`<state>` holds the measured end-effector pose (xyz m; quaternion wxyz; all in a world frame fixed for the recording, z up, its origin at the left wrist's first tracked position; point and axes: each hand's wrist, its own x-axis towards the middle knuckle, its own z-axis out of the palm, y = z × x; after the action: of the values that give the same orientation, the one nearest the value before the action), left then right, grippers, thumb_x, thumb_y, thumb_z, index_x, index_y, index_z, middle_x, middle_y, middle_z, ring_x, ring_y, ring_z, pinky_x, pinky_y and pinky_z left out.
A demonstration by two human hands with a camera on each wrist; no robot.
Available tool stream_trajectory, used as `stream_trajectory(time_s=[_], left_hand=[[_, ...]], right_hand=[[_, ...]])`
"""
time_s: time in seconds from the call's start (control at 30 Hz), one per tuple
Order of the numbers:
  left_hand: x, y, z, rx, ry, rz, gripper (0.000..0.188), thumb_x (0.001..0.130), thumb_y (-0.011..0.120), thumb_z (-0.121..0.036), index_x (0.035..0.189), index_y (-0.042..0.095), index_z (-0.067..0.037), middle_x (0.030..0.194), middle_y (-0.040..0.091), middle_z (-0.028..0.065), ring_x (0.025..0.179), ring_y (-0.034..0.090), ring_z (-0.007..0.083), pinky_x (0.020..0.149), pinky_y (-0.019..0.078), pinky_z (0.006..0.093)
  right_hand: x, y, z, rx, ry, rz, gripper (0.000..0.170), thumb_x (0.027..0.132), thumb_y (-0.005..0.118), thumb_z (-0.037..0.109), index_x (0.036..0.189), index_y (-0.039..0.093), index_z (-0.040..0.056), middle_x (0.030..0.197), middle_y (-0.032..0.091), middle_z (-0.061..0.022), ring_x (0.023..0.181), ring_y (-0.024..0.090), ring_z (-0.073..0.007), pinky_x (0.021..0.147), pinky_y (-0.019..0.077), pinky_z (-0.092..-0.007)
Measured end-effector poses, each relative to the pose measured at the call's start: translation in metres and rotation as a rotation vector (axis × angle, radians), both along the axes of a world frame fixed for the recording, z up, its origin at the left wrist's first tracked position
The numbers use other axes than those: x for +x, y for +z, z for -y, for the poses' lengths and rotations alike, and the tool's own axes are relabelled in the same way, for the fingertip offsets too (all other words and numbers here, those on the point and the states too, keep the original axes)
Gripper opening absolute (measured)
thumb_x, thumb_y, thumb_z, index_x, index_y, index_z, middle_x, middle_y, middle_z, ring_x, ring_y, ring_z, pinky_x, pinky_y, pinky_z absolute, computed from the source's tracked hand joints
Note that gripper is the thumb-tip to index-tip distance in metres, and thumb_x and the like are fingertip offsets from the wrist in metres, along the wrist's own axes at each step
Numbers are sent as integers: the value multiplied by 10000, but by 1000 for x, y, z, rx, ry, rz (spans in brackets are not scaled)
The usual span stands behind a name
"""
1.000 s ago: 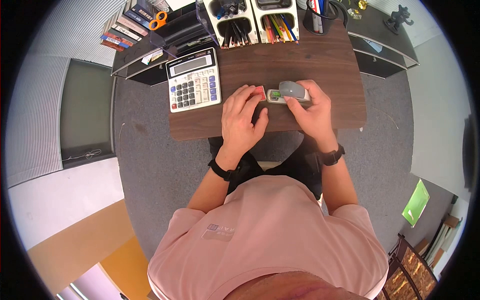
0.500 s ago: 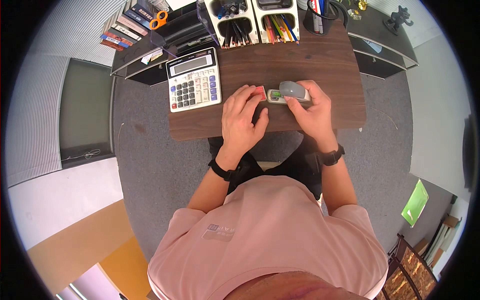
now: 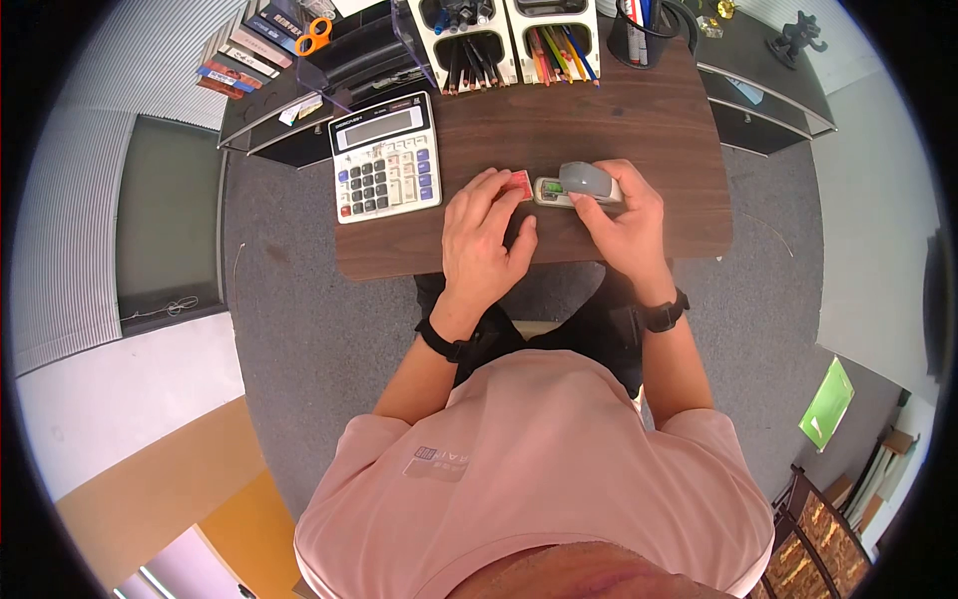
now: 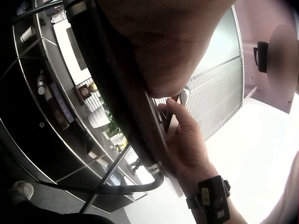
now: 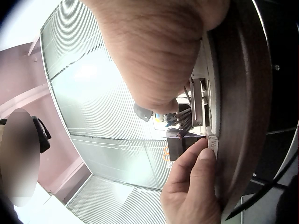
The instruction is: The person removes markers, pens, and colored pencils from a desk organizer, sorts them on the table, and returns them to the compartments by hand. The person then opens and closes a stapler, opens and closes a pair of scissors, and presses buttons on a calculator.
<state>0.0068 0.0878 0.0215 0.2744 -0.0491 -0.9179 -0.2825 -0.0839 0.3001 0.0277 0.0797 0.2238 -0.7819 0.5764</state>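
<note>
On the desk in front of the person lies an open stapler (image 3: 587, 180), its grey top raised over a pale base with something green inside. The right hand (image 3: 631, 215) grips it, thumb on the near side and fingers behind. To the stapler's left, a small red box (image 3: 522, 184) sits partly under the fingertips of the left hand (image 3: 479, 232). That hand's thumb stands apart, toward the person. In the right wrist view, the left hand (image 5: 194, 184) has its fingertips at the lettered end of the box (image 5: 212, 142). The stapler's lifted metal rail (image 5: 197, 102) shows there too.
A large calculator (image 3: 384, 160) lies left of the hands. At the back stand a white organizer (image 3: 509, 50) with pencils and pens, and a black mesh pen cup (image 3: 639, 45). Orange scissors (image 3: 313, 37) rest near the books (image 3: 239, 60) at the far left. The desk's front edge (image 3: 389, 270) is close by.
</note>
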Motion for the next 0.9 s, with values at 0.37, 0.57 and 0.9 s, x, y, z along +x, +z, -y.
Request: stream_trajectory(time_s=[0.37,0.57,0.9], left_hand=[[-1,2,0,-3,-2,0,355,920,862,-127,1261,817,-37,1475,745,131,1442,681,376,1194,526,504],[-1,1,0,-1,-5,-8,357,914,865,-118,1259,817,-40,1472,745,140,1434,685,381,1187,527,503],[-2,3,0,-10,-8,3,361,903,872,-108,1249,815,-25,1471,746,141,1426,693,383,1172,533,504]], right_hand=[[0,1,0,-4,-6,10,303,926,915,96,1193,782,42,1125,815,-112,1023,794,-262,901,613,-367],[0,0,0,-14,-3,1,305,924,918,96,1194,784,51,1121,816,-105,1020,793,-261,901,614,-368],[0,0,0,-39,-5,15,316,899,914,82,1185,782,59,1113,816,-93,1005,787,-250,890,618,-370]])
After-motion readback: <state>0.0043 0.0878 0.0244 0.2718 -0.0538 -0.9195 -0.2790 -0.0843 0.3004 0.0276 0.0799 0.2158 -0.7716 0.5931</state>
